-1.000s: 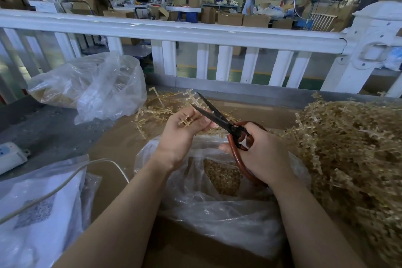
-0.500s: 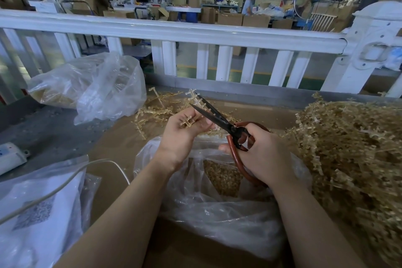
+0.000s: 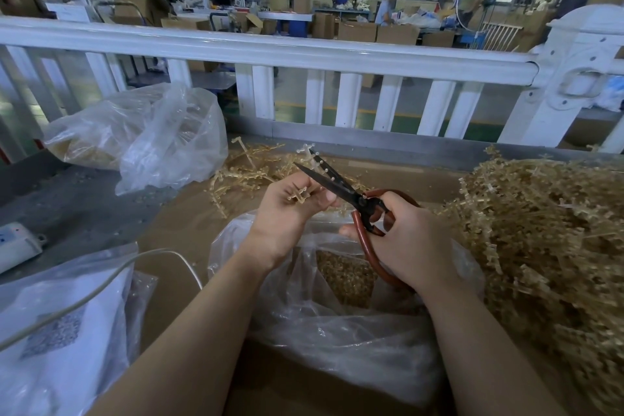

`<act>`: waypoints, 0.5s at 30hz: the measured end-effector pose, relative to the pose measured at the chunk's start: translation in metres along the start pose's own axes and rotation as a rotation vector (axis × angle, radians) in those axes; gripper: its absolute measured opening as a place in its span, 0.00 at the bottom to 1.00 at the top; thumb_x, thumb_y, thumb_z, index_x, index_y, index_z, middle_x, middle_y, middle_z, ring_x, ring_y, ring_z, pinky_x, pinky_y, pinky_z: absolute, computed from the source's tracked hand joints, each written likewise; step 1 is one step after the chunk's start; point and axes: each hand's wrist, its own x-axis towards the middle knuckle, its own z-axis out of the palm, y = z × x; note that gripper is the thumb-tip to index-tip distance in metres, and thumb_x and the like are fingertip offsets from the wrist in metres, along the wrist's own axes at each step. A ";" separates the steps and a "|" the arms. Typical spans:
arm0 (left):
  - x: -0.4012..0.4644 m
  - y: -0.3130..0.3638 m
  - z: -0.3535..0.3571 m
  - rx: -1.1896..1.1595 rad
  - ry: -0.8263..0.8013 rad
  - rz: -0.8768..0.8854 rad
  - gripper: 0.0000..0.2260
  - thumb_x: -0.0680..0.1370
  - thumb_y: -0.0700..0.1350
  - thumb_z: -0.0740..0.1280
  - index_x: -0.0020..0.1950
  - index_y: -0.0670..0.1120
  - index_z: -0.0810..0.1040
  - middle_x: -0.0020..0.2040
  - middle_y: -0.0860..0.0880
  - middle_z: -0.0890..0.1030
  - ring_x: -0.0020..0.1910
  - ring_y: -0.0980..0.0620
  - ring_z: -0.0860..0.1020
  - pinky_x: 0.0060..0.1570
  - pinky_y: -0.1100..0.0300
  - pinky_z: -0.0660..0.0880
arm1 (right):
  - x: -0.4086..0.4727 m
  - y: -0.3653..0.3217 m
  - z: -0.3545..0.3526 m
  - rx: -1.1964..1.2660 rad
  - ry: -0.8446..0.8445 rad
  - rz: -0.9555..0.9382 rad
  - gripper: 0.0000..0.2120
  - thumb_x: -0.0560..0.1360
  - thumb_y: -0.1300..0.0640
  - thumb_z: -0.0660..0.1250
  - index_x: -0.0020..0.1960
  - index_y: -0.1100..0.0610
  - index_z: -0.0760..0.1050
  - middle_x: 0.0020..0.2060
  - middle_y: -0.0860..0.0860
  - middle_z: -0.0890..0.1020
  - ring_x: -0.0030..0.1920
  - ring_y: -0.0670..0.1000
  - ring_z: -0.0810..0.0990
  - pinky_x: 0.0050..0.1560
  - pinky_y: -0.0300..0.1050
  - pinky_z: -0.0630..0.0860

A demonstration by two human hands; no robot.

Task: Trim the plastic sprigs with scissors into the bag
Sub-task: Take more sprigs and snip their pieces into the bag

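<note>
Factory floor in the background, with a white railing [image 3: 304, 51] run along the far edge of a cardboard-covered bench [image 3: 182, 223]. Right at the fingertips, a tan plastic sprig [image 3: 309, 176] is pinched in the curled fingers and thumb of the left hand [image 3: 287, 209]; its far end sticks up past the blade tips. The black blades of the scissors [image 3: 337, 184] are seen slightly parted, laid right against the sprig just beyond the left fingertips. The red-brown handle loops are gripped by the right hand [image 3: 405, 240], fingers curled round and through them.

Directly under both hands an open clear bag [image 3: 337, 331] is found, with a heap of small tan cut pieces [image 3: 344, 277] visible inside it.

Beyond the fingertips, toward the railing, a few loose sprigs [image 3: 250, 172] are scattered on the cardboard. Out past the right hand, a big tangled pile of sprigs [image 3: 540, 246] is heaped up. Out past the left hand, another clear bag [image 3: 145, 142] is slumped on the grey surface, and nearer the left forearm a flat plastic packet [image 3: 64, 331] is crossed by a pale cable [image 3: 101, 284], with a white device [image 3: 17, 243] at the edge.
</note>
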 end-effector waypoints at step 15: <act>-0.002 0.007 0.002 -0.232 0.017 -0.049 0.08 0.70 0.42 0.72 0.46 0.41 0.78 0.43 0.43 0.78 0.47 0.45 0.76 0.57 0.52 0.73 | 0.000 0.003 0.002 0.080 0.000 0.014 0.34 0.63 0.20 0.59 0.48 0.48 0.79 0.39 0.40 0.82 0.39 0.43 0.80 0.38 0.33 0.74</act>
